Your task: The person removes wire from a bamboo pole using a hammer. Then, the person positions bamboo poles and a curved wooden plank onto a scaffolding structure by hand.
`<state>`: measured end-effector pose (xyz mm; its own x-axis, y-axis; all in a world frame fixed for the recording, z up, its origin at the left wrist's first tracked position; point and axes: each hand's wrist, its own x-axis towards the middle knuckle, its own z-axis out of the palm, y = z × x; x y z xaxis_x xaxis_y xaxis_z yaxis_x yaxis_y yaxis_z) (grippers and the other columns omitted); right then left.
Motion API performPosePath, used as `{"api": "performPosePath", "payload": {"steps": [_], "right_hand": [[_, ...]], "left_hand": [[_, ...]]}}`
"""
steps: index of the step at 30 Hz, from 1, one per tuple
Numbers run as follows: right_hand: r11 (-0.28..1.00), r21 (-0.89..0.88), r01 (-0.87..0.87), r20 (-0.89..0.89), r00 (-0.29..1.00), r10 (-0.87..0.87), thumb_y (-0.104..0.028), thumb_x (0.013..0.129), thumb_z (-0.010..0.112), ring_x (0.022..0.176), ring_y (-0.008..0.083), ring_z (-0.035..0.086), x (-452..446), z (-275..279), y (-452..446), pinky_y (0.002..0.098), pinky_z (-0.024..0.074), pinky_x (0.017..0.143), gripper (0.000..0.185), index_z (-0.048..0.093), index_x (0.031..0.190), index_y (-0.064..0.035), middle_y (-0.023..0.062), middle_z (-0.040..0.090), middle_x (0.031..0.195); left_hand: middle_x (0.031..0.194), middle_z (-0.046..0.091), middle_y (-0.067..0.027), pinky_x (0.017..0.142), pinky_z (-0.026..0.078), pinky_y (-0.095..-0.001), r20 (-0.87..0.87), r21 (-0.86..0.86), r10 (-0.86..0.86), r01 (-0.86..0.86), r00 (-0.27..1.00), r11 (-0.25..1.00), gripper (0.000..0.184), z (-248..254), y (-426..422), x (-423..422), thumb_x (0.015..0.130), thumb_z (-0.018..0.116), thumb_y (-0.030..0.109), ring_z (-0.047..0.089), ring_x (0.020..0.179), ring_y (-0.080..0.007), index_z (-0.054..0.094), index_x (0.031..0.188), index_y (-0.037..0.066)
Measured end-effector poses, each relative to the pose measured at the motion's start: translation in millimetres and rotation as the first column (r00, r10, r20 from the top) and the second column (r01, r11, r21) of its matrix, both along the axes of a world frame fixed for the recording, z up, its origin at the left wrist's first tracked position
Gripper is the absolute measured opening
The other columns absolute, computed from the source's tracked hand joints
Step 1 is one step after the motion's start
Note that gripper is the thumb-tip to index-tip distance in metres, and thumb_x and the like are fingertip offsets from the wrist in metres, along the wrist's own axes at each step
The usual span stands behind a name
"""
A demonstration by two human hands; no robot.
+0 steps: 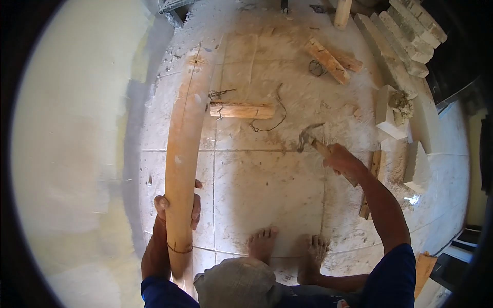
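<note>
A long round wooden pole (184, 133) rises on the left side of the head view, with a crack near its far end and a thin wire tied round its lower part. My left hand (162, 204) is wrapped around it, thumb on one side and fingers on the other. In my right hand (343, 160) is a claw hammer (319, 147), gripped by its wooden handle and held apart from the pole. A short wood block (244, 109) with bent nails or wire in it lies beside the pole. Next to that block a loose wire (284, 114) curves over the floor.
Two wood offcuts (328, 61) lie farther off beside a small wire coil (317, 68). Pale blocks (393, 113) and stacked slabs (405, 38) line the right side. A wall (77, 128) stands left. My bare feet (263, 244) are on the dusty tiled floor (267, 190).
</note>
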<state>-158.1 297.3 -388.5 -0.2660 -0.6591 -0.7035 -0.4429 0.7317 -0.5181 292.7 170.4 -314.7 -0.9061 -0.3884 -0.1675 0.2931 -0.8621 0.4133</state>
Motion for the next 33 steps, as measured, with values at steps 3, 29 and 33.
{"api": "performPosePath", "payload": {"steps": [3, 29, 33], "right_hand": [[0.989, 0.133, -0.069, 0.115, 0.992, 0.054, -0.017, 0.071, 0.07, 0.045, 0.0162, 0.053, 2.6, -7.7, 4.7, 0.0322, 0.044, 0.045, 0.029, 0.058, 0.089, 0.0026, 0.0067, 0.058, 0.062], [0.874, -0.363, -0.323, 0.019, 0.935, 0.354, -0.03, 0.079, 0.064, 0.092, 0.0295, 0.063, 23.9, -33.9, -198.6, 0.0372, 0.0481, 0.081, 0.046, 0.062, 0.11, 0.0034, 0.0196, 0.066, 0.098], [0.95, -0.283, -0.135, 0.14, 0.974, 0.18, -0.032, 0.08, 0.064, 0.085, 0.0238, 0.062, -23.9, 0.2, -110.3, 0.0356, 0.0472, 0.076, 0.047, 0.063, 0.109, 0.0051, 0.0175, 0.066, 0.093]], "left_hand": [[0.072, 0.057, -0.0281, 0.047, 0.056, -0.0445, 0.128, -0.076, 0.029, -0.019, 0.991, 0.997, 0.088, 8.4, -7.0, 10.5, 0.058, 0.069, 0.031, 0.061, 0.052, -0.0381, 0.031, 0.129, -0.006], [0.076, 0.063, -0.0108, 0.059, 0.051, -0.0314, 0.846, -0.483, 0.405, 0.178, 0.346, 0.857, 0.073, 87.5, -4.6, 13.4, 0.045, 0.084, 0.028, 0.063, 0.067, -0.0215, 0.055, 0.104, -0.004], [0.078, 0.063, -0.0105, 0.058, 0.049, -0.032, 0.854, -0.506, 0.472, 0.139, 0.217, 0.852, 0.069, 117.7, 10.5, 4.1, 0.046, 0.083, 0.026, 0.062, 0.067, -0.0212, 0.056, 0.102, -0.003]]}}
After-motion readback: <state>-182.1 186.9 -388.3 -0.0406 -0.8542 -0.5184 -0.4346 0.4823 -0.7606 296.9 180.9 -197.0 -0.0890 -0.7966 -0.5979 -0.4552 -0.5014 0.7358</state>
